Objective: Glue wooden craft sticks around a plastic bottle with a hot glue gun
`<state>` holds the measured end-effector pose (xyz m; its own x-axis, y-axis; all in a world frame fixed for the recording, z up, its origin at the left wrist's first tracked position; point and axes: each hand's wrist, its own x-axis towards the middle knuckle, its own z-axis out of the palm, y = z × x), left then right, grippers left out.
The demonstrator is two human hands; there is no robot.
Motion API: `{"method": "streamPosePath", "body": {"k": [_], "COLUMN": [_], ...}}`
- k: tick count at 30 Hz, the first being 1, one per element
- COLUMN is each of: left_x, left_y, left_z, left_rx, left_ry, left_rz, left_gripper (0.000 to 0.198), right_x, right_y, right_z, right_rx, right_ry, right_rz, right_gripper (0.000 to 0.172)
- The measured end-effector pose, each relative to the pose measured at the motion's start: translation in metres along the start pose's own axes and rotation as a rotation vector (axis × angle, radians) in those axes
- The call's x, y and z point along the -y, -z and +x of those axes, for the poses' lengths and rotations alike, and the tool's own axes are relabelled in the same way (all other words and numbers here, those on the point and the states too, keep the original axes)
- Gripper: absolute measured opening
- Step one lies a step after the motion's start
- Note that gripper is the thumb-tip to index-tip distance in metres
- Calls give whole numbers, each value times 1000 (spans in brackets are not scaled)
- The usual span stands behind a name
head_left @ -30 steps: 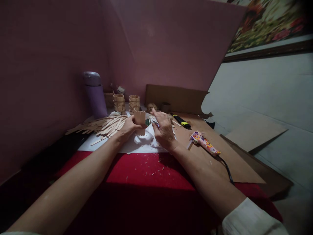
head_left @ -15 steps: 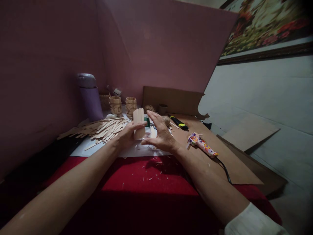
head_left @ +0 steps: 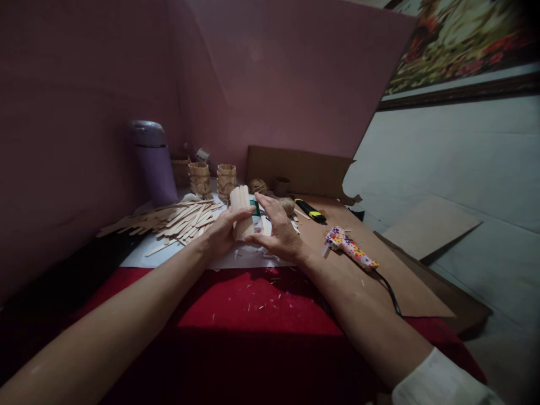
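Observation:
Both hands meet over a white sheet (head_left: pixel 177 256) on the red table. My left hand (head_left: pixel 221 233) grips an upright little holder clad in wooden sticks (head_left: pixel 241 211), thumb across its front. My right hand (head_left: pixel 278 233) curls round the same holder from the right, thumb low on it and fingers over the top near a green-labelled part (head_left: pixel 255 209). A heap of loose flat wooden sticks (head_left: pixel 169 218) lies just left of the hands.
Two finished stick holders (head_left: pixel 213 179) and a purple flask (head_left: pixel 154 163) stand at the back left. A patterned glue gun (head_left: pixel 350 248) with its black cord and a yellow-black cutter (head_left: pixel 310 210) lie on brown cardboard (head_left: pixel 379 264) to the right. A twine ball (head_left: pixel 257 185) sits behind.
My left hand has turned the stick holder upright and drawn it a little nearer. My right hand has swung in from beside it and closed round its right side.

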<state>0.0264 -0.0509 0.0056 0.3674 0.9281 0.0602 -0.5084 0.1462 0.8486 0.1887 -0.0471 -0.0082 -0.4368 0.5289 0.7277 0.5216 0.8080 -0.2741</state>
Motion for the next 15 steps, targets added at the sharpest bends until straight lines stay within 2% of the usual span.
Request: {"method": "streamPosePath", "body": {"k": [7, 11, 15], "left_x": [0, 0, 2], "left_y": [1, 4, 13], "left_z": [1, 2, 7], "left_rx": [-86, -147, -209], "left_ry": [-105, -251, -347], "left_rz": [107, 214, 382], "left_gripper": [34, 43, 58], "right_x": [0, 1, 0], "right_y": [-1, 1, 4], "right_z": [-1, 0, 1], "right_rx": [-38, -64, -191], "right_ry": [2, -14, -130], "right_rz": [-33, -65, -37], "right_gripper": [91, 91, 77]}}
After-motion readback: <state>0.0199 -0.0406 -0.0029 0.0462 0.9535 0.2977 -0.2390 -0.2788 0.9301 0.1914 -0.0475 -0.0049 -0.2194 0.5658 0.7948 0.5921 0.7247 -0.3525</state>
